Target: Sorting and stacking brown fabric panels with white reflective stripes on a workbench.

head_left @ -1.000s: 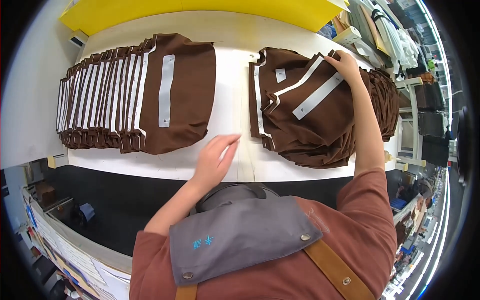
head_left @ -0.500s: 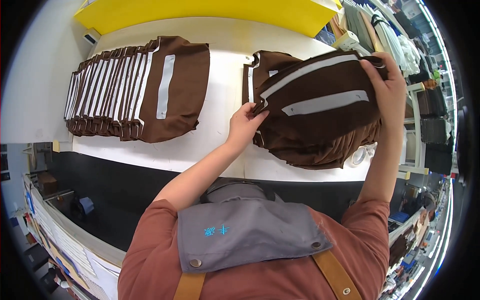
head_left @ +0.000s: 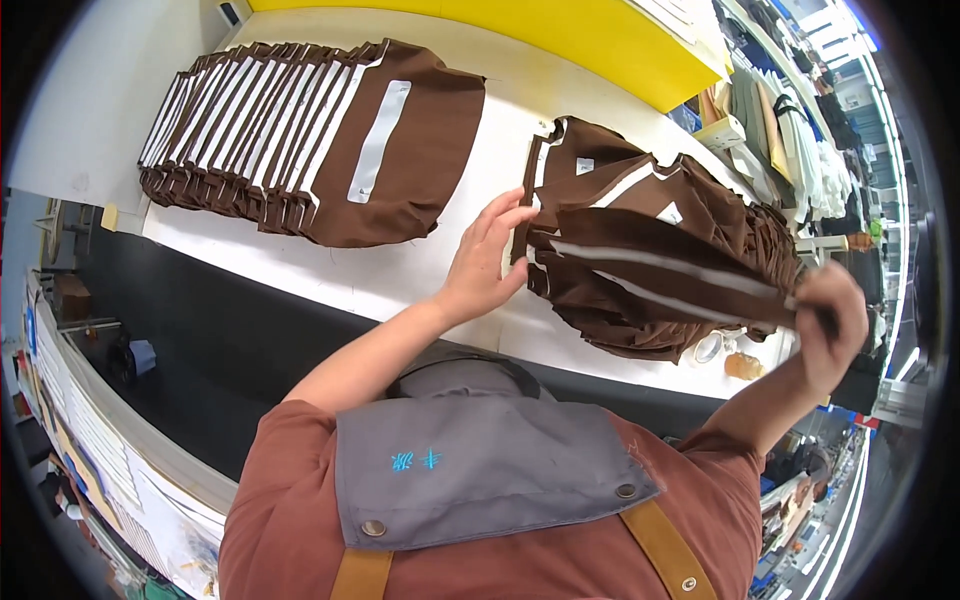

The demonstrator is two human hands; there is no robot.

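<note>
My right hand, smeared by motion, grips the right end of a brown fabric piece with pale strips on it. That piece is stretched and partly folded, slanting down to the right over a heaped pile of brown fabric pieces. At the pile's left edge is my left hand, fingers spread and thumb apart, with nothing held. Its fingertips come close to the fabric edges; whether they touch I cannot tell. To the left lies a fanned row of brown fabric pieces with white strips along their edges.
The white table carries both piles, with a yellow panel along its back. A clear tape roll and a small amber-coloured item lie by the right pile's near edge. Hanging cloths stand at the far right.
My right hand has moved down and to the right, drawing the fabric piece's end with it. My left hand has let go of the piece and spread its fingers. The view has shifted.
</note>
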